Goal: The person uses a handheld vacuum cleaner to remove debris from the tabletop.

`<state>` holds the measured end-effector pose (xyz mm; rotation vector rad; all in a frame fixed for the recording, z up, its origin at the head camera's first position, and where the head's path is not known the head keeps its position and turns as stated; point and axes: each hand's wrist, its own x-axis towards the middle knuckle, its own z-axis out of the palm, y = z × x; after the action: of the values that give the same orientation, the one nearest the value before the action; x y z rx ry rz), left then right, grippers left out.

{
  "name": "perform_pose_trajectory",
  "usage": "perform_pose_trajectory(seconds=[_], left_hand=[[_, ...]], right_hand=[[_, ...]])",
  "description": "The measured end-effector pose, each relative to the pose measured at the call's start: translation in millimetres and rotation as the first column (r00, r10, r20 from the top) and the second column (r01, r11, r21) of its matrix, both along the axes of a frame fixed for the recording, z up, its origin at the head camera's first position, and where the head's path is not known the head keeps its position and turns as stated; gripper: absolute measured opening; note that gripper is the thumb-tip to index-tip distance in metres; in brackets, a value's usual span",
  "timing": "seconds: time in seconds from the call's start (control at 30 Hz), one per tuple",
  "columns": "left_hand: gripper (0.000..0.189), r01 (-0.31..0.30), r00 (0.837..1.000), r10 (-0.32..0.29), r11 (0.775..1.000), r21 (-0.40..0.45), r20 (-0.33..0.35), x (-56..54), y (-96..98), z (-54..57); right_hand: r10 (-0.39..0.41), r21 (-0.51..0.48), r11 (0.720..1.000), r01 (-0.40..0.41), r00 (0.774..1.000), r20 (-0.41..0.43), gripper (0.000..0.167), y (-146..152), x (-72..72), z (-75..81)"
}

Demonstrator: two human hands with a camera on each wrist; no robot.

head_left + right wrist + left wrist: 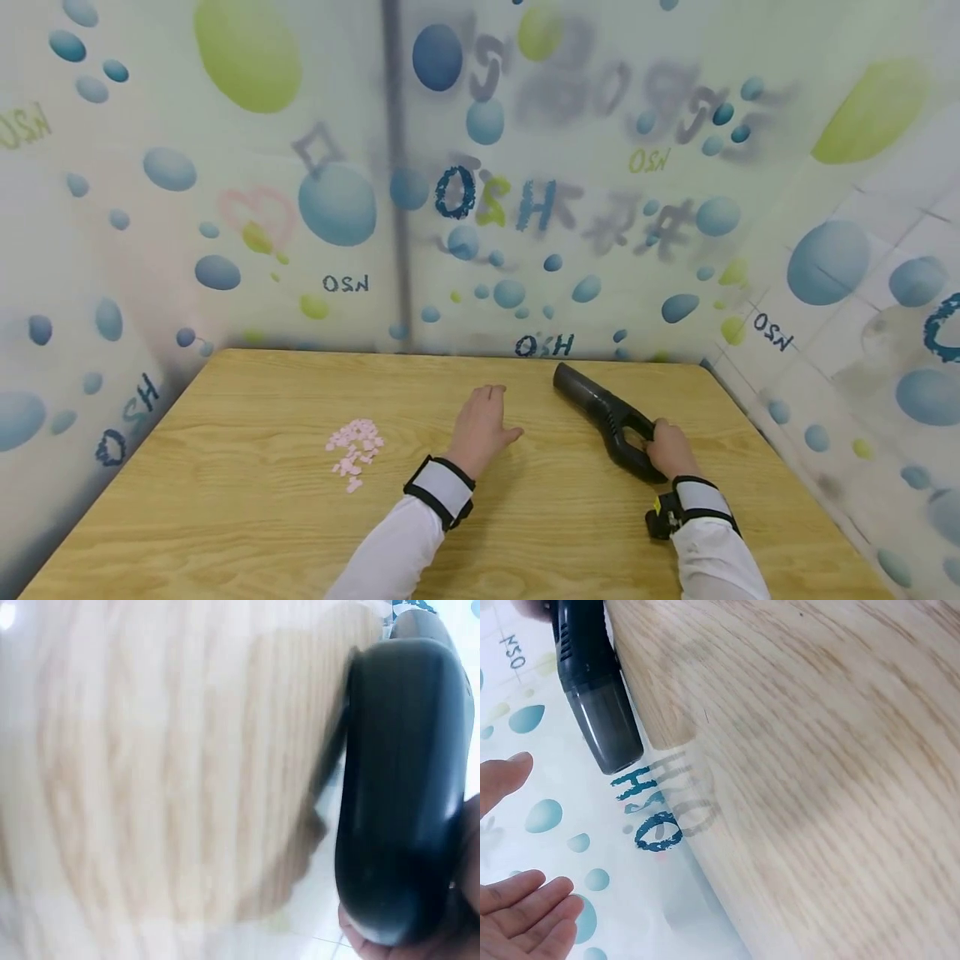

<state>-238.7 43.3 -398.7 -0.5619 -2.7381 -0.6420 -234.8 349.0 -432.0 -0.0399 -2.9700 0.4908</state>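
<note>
A black handheld vacuum cleaner (600, 406) with a looped handle is held by my right hand (672, 451), whose fingers curl round the grip. Its nozzle points to the far left in the head view. The dark translucent nozzle (606, 724) also shows in the left wrist view, and the rounded rear of the body (401, 795) fills the right of the right wrist view. My left hand (482, 429) hovers over the table's middle, fingers straight and thumb spread, holding nothing. Left of it lies a loose patch of small pink paper bits (360, 442).
The wooden table (247, 517) reaches back to a patterned curtain wall (345, 317) with blue and green drops and lettering. Similar covered walls stand along the left and right sides. Both wrists wear straps, the right one with a small black camera (662, 518).
</note>
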Motion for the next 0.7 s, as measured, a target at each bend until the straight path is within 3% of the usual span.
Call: perform_pose_trajectory(seconds=[0.23,0.43,0.57,0.7], left_hand=[[0.063,0.022,1.000,-0.022,1.000,0.005,0.014,-0.3,2.7,0.5],[0.064,0.026,0.999,-0.026,1.000,-0.006,0.025,2.5,6.1,2.3],[0.072,0.050,0.999,-0.050,0.999,-0.005,0.000,3.8,9.5,3.9],[0.080,0.103,0.989,-0.105,0.994,-0.023,-0.108,1.7,12.8,8.4]], right_hand=[[0.024,-0.023,0.999,-0.023,0.999,0.030,0.024,-4,4.6,3.9],[0.089,-0.048,0.995,-0.089,0.996,-0.002,0.028,0,7.5,-0.8],[0.129,-0.045,0.990,-0.134,0.986,-0.104,0.025,-2,8.6,-1.0],[0.212,0.007,0.976,-0.218,0.944,-0.254,0.020,-13,8.4,8.2]])
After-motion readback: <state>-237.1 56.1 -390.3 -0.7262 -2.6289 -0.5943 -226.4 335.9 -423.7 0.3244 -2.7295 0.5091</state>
